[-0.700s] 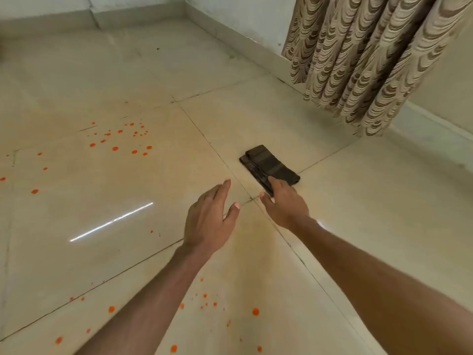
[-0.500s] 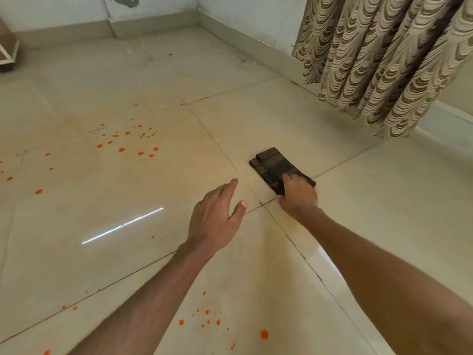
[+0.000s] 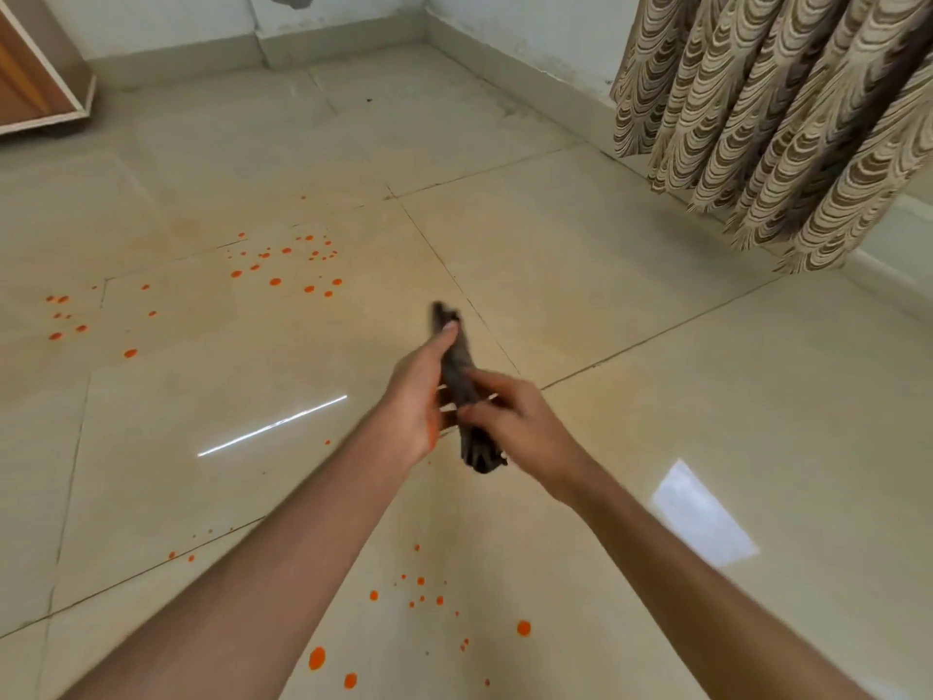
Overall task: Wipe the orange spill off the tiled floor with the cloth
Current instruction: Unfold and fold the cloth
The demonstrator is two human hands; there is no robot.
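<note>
While lifted off floor, cloth (image 3: 462,391) gripped by closed fingers of left hand (image 3: 416,396), right hand (image 3: 515,421).

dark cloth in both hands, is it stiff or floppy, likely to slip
The dark folded cloth probably flops: its free end droops below the right hand. It looks light, pinched only by the left hand thumb. Its soft fabric seems unlikely to slip.

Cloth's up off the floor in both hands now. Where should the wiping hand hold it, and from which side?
Probably grip the folded dark cloth at its middle, palm over the top. It is a long bundle, pinched by the left hand and right hand, its lower end hanging loose; a central hold would likely leave a flat pad for the orange drops.
</note>
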